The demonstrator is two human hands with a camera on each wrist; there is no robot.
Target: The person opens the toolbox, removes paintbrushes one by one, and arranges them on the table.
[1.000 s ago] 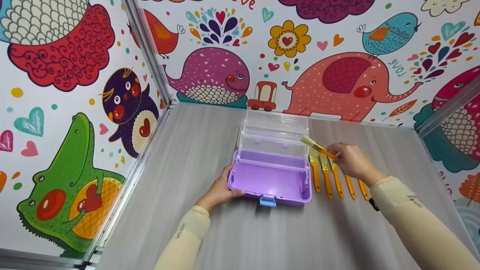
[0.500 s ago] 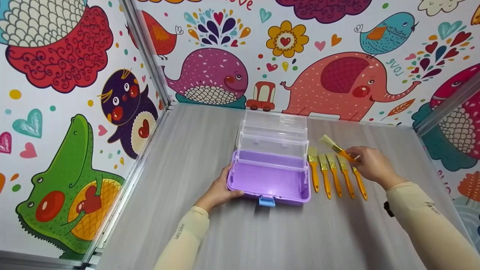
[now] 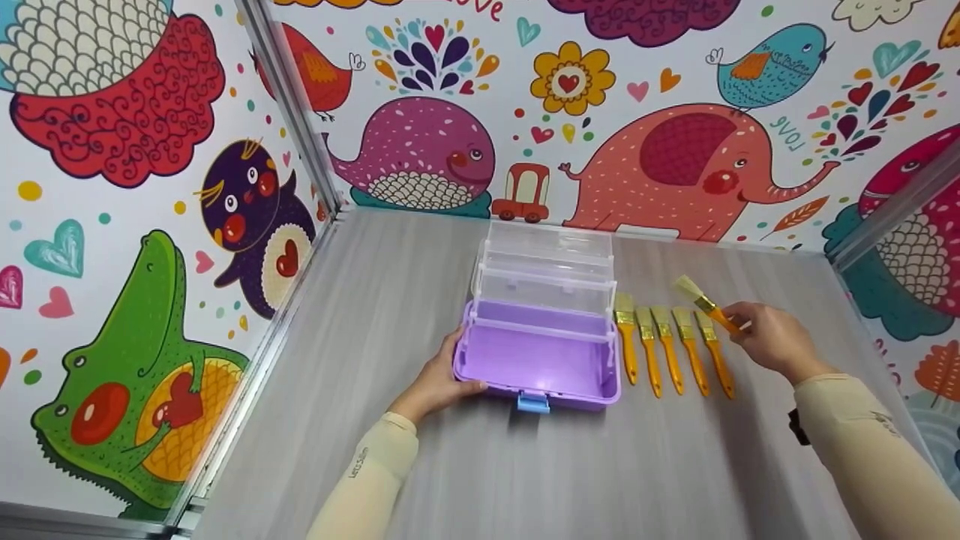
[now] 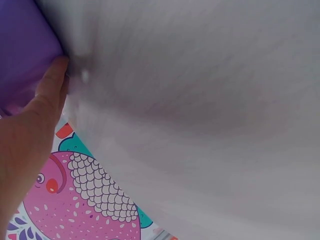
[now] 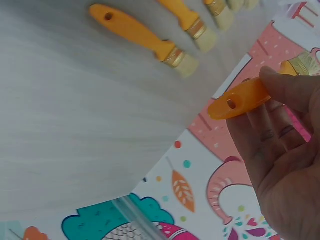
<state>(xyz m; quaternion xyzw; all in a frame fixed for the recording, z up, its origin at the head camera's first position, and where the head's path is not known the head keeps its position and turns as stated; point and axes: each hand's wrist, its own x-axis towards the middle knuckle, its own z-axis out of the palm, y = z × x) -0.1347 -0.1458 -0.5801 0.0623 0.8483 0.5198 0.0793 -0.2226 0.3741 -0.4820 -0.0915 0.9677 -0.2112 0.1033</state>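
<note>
My left hand (image 3: 429, 388) rests against the left front corner of a purple plastic storage box (image 3: 536, 356). Its thumb lies at the front rim, and its fairly straight fingers (image 4: 50, 87) lie along the side wall. The box's lid and clear trays (image 3: 551, 266) are raised at the back; a blue latch (image 3: 533, 403) is at the front. My right hand (image 3: 776, 341) pinches a paintbrush (image 3: 709, 306) by its orange handle, bristles up and to the left. To the box's right, several similar paintbrushes (image 3: 667, 351) lie in a row, bristles pointing away from me.
Everything lies on a grey wood-grain table (image 3: 360, 315). Walls printed with cartoon animals (image 3: 675, 172) enclose its back and sides, with a metal corner strip (image 3: 292, 112) at the left.
My right hand has moved to the right with the paintbrush, away from the box and past the row of brushes. The left hand and box have stayed put.
</note>
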